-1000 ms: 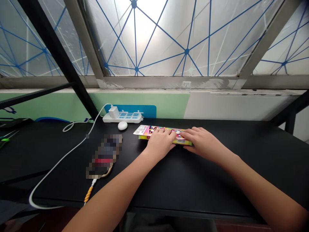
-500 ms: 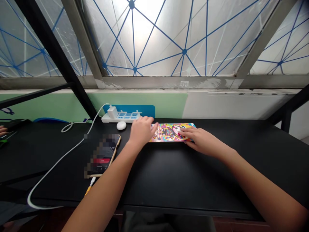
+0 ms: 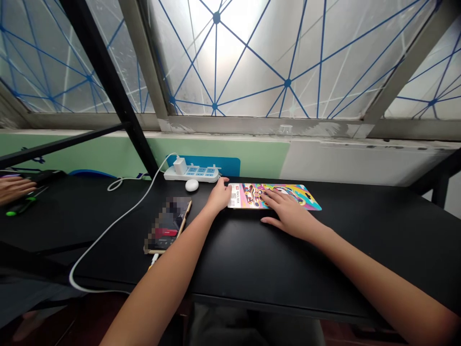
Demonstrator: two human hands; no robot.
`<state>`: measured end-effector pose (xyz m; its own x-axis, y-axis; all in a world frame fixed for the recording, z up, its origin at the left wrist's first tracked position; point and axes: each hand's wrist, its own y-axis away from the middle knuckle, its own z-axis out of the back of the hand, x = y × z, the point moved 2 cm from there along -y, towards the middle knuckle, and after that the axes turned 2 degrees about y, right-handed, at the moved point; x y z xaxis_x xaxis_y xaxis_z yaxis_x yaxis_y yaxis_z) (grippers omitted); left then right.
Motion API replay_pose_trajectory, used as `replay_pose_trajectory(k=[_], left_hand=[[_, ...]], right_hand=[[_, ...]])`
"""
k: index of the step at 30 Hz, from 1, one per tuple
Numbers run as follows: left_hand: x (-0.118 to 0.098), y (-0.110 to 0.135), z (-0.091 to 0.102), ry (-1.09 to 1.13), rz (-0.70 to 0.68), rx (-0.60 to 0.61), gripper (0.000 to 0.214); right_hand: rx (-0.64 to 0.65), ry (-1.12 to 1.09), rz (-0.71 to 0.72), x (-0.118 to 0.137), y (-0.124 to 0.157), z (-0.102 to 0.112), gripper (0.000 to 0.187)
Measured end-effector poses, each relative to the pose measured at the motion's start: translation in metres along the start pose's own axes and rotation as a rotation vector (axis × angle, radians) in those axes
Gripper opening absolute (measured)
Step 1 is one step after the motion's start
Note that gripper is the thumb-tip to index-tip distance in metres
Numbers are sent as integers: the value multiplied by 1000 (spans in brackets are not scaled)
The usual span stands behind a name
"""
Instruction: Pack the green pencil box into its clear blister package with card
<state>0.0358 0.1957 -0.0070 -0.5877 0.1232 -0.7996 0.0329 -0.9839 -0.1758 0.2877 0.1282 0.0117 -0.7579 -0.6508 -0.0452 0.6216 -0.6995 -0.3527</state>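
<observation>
And here we are with the pencil box [image 3: 252,197], lying flat towards the back of the black desk [image 3: 245,264], its bright printed face up, both our hands on the job! Steadying it is the step in hand, as we judge it, and the smart play is light, even pressure: push too hard at one end and the other could lift or the whole thing could skid on that smooth top. We'd want the edges square to us, and clear room on the left, where the white round case [image 3: 192,185] and the power strip [image 3: 201,174] sit near

Now the pose! Our left hand [image 3: 219,196] is at the box's left end, thumb side against it; its far fingers are partly hidden, so whether they grip underneath, we cannot tell. Our right hand [image 3: 288,216] comes in from the near side, palm down, fingers loosely spread and laid over the printed face, clenching nothing, the thumb held out apart in front of the near edge
</observation>
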Motion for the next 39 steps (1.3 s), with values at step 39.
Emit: replay_pose_trajectory(k=[39], left_hand=[[-51,27,20,-727,-252,-121,30]], right_hand=[[-57,27,19,-22,13,1,52]])
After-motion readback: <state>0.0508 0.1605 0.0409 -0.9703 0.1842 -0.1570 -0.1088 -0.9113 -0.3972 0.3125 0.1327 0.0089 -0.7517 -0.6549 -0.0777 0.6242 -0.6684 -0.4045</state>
